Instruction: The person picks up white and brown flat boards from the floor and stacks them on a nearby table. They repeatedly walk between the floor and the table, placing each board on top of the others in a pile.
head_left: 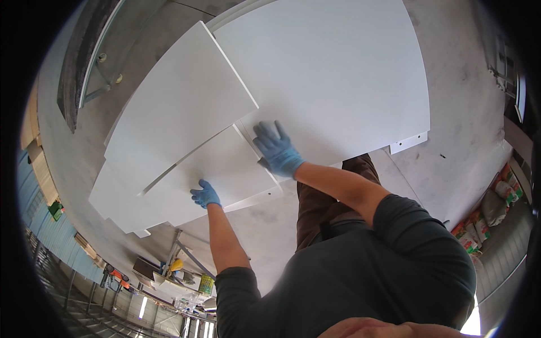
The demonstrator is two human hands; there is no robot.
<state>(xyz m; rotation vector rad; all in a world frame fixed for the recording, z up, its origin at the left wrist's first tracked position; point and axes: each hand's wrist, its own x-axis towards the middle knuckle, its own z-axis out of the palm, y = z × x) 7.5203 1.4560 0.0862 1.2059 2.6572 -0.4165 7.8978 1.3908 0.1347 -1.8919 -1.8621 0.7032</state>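
Both my hands wear blue work gloves. My left hand (205, 194) lies on a lower white panel (217, 166) close to its near edge, its fingers apart and nothing in them. My right hand (277, 149) rests with fingers spread at the near left part of a large white panel (332, 73), beside the seam with the lower panel. Another white panel (180, 96) overlaps at the left, its long edge standing slightly proud. What lies under my right palm is hidden.
A flat white piece with small holes (408, 142) juts out at the near right. To the far left stands a dark-edged frame with glass (84, 62). Colourful bags (473, 234) are stacked at the right wall. A cluttered bench (180, 287) shows at the lower left.
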